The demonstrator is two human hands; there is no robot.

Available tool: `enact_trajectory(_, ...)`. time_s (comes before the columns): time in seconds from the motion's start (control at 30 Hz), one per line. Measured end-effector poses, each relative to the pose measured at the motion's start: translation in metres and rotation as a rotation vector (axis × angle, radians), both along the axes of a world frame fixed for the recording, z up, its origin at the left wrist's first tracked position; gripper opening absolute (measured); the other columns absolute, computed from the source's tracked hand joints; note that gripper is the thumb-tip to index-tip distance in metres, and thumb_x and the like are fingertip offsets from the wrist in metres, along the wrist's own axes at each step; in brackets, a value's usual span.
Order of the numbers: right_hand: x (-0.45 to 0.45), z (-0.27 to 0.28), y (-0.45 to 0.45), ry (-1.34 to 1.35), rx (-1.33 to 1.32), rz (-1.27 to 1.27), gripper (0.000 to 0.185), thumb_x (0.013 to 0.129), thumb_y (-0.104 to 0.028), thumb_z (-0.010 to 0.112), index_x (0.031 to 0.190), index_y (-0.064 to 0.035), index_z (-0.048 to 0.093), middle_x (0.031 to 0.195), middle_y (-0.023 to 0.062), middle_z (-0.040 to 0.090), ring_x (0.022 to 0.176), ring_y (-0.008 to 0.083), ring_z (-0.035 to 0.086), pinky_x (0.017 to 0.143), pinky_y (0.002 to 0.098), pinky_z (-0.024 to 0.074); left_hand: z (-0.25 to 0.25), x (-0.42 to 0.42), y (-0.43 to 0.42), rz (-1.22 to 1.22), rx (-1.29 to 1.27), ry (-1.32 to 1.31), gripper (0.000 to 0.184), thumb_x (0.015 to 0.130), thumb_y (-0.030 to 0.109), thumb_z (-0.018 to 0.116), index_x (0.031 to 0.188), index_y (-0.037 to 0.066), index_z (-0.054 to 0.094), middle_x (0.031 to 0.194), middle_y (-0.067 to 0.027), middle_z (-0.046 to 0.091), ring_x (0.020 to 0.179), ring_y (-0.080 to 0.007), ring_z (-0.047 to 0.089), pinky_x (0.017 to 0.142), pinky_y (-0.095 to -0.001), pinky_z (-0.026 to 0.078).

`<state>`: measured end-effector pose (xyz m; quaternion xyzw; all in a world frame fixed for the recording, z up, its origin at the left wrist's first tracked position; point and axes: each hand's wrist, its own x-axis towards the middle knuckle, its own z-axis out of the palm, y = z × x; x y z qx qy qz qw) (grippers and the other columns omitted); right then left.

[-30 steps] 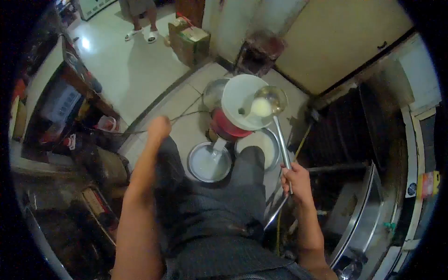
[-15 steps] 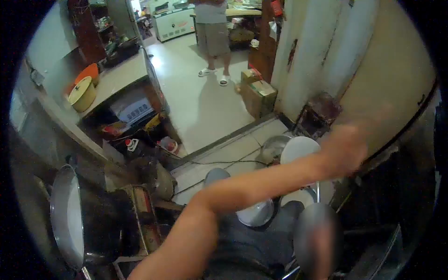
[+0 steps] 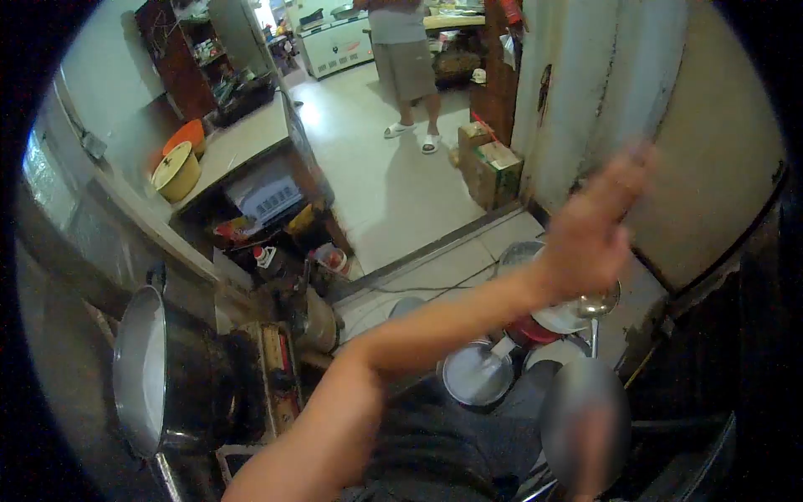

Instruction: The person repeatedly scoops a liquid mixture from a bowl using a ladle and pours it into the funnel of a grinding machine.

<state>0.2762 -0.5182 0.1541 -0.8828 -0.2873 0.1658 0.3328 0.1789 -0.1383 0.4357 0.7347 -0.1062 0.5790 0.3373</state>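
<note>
My left arm reaches across from the lower left, and my left hand point(image 3: 590, 234) is raised at the right with its fingers stretched out, slightly blurred, holding nothing. Below it, a metal ladle point(image 3: 600, 303) lies over a white bowl point(image 3: 559, 321); its handle runs down toward a blurred patch. My right hand point(image 3: 594, 439) is inside that patch, so its fingers and grip are hidden. Near my knees sits a round pot point(image 3: 477, 376) with a pale, cloudy surface. Another pale round container point(image 3: 552, 351) stands beside it, partly covered by my leg.
At the left stands a large metal pot point(image 3: 138, 376) with white contents. Beyond the raised threshold point(image 3: 443, 251), a person point(image 3: 406, 71) in shorts and white slippers stands on the tiled floor. Cardboard boxes point(image 3: 493, 171) stand by the doorway; a yellow tub point(image 3: 177, 171) rests on a counter.
The view has shifted, so the surroundings sit farther right. My left hand has moved slightly left and its fingers show more plainly. The ladle bowl and more of the pot by my knees are now visible.
</note>
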Motion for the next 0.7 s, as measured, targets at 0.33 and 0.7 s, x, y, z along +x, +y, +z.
enact_trajectory(0.33, -0.023, 0.002, -0.009, -0.183, -0.043, 0.021, 0.031, 0.098, -0.017, 0.048, 0.126, -0.0032, 0.051, 0.113, 0.0100, 0.054, 0.101, 0.0221, 0.052, 0.087, 0.0326, 0.0426, 0.050, -0.091, 0.117, -0.310, -0.564, -0.259, 0.094, 0.070, -0.020, 0.038, 0.152, 0.022, 0.017, 0.154, -0.0131, 0.027, 0.136, -0.0351, 0.039, 0.053, -0.0219, 0.043)
enact_trajectory(0.7, 0.011, -0.028, -0.006, 0.857, 0.510, -0.620, 0.016, 0.092, -0.016, 0.060, 0.105, -0.0070, 0.058, 0.078, 0.0008, 0.057, 0.066, 0.0122, 0.055, 0.056, 0.0258, 0.0450, 0.026, -0.061, 0.067, 0.176, -0.050, -0.141, 0.078, 0.075, -0.012, 0.051, 0.147, 0.013, 0.034, 0.150, -0.0205, 0.036, 0.135, -0.0414, 0.039, 0.097, -0.0389, 0.041)
